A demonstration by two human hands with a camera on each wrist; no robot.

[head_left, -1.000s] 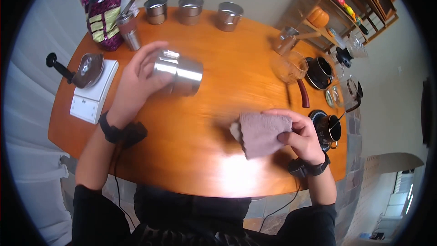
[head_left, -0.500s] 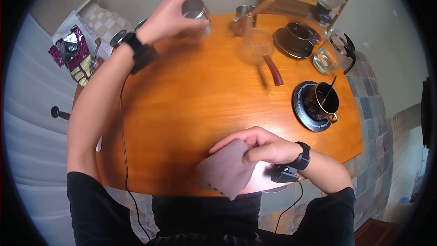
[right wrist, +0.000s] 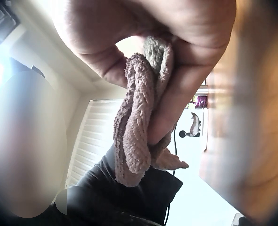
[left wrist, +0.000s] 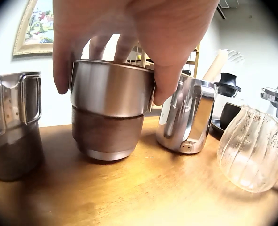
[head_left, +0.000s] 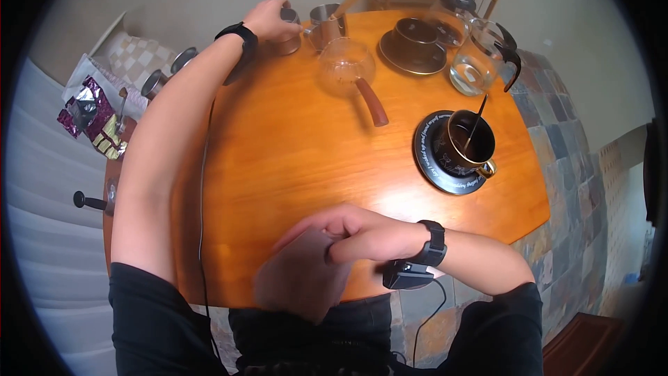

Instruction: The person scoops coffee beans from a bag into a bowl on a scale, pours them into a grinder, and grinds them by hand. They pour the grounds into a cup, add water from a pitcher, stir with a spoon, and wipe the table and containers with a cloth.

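Note:
At the back of the table, my left hand (head_left: 268, 22) grips a stainless steel cup (left wrist: 111, 92) from above, thumb and fingers around its sides near the rim. The cup stands upright, its base right at the wooden tabletop (left wrist: 115, 183). Another metal cup (left wrist: 16, 125) is to its left in the left wrist view, and a steel pitcher (left wrist: 183, 117) to its right. Near the front edge, my right hand (head_left: 369, 233) holds a folded mauve cloth (head_left: 303, 278) between thumb and fingers. In the right wrist view the cloth (right wrist: 139, 113) hangs in thick folds.
A glass pot (head_left: 346, 69) with a red-brown handle stands mid-back. To the right are a black cup (head_left: 466, 143) on a saucer with a spoon, a glass carafe (head_left: 473, 73) and another dark cup (head_left: 412, 42). A purple bag (head_left: 97, 118) sits at far left.
My left hand has carried the cup from the left side to the back of the table and lowered it. My right hand has brought the cloth left and nearer my body. The head view has turned right.

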